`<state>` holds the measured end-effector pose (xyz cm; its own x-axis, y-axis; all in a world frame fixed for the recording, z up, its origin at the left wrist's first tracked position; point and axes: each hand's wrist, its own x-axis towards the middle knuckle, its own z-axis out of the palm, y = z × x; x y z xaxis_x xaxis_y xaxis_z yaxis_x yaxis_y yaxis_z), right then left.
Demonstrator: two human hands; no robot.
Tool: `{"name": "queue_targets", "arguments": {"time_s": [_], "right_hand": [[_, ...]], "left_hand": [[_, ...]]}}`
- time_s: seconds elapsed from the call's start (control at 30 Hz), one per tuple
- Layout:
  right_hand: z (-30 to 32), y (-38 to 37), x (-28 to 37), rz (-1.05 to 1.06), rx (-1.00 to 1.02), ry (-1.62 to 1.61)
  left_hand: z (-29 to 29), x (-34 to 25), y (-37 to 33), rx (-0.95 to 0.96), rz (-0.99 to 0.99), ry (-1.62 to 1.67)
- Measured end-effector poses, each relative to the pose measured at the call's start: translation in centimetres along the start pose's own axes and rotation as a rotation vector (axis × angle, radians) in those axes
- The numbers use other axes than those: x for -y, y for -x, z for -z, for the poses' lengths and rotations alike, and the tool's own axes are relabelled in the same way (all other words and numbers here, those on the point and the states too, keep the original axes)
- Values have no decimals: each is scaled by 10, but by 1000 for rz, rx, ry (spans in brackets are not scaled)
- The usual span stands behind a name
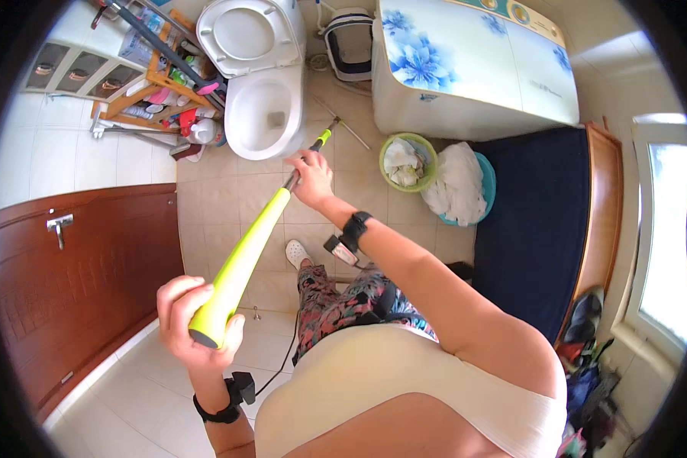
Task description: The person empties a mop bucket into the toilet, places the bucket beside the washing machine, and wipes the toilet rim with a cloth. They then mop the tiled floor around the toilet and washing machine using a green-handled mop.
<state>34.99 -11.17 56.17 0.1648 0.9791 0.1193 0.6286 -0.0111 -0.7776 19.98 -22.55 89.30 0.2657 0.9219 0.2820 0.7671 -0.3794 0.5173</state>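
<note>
A long-handled floor squeegee [244, 256] with a lime-green and grey pole runs slantwise from lower left to the upper middle. Around the thick end of its handle wraps my left hand [185, 320], closed. Farther up the pole, my right hand [313, 179] is closed on the dark grey section. The squeegee's thin bar-shaped head [351, 133] lies on the tiled floor, to the right of the toilet [263, 114]. Both my wrists wear black straps.
Right of the head stand a green basket [390, 180] with crumpled paper and a blue basin [488, 191] holding white cloth. A flower-patterned washing machine [466, 69] is behind them. A grey-white bin [350, 46] stands beside the toilet. A brown door [91, 282] is at left, a cluttered wooden rack [160, 95] at upper left.
</note>
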Motion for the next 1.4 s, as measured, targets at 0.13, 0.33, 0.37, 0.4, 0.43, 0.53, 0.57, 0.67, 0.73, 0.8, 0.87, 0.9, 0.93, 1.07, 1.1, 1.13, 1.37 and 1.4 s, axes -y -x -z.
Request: {"name": "queue_targets", "arguments": {"time_s": [0.13,0.33,0.37,0.4,0.43,0.53,0.57,0.67,0.73,0.8,0.87,0.9,0.93,1.07,1.1,1.13,1.37,1.4], "right_hand": [[-7,11,51,153,230,-105],[-22,59,148,205,139,-400],[-23,67,157,174,133,-395],[-24,74,164,158,115,-398],[-25,80,168,129,113,-380],[-23,105,165,-30,96,-349],[-22,113,160,-55,82,-335],[-15,139,130,-133,163,-244],[-8,157,104,-132,191,-222],[-2,176,78,-45,141,-226],[7,192,54,-99,178,-221],[12,199,42,-136,203,-178],[20,207,31,-105,159,-85],[42,220,-14,-274,95,52],[46,218,-29,-322,53,11],[51,215,-45,-317,28,35],[45,174,-77,-453,105,41],[41,160,-74,-401,75,18]], "left_hand": [[60,29,16,-137,-127,37],[153,102,19,-675,19,1077],[164,113,15,-865,232,828],[185,128,-10,-486,152,905],[191,139,-23,-254,58,997],[188,168,-53,196,-238,1117],[179,175,-62,328,-317,1071],[138,186,-71,321,-232,1026],[109,183,-69,398,-166,1052],[85,175,-57,469,-152,1017],[62,169,-45,504,-115,953],[52,166,-40,515,-111,890],[41,164,-37,555,-139,813],[-10,151,-41,729,-243,799],[-23,146,-48,799,-330,770],[-38,139,-51,831,-358,785],[-88,110,-85,955,-36,1235],[-81,114,-98,935,-41,1215]]}}
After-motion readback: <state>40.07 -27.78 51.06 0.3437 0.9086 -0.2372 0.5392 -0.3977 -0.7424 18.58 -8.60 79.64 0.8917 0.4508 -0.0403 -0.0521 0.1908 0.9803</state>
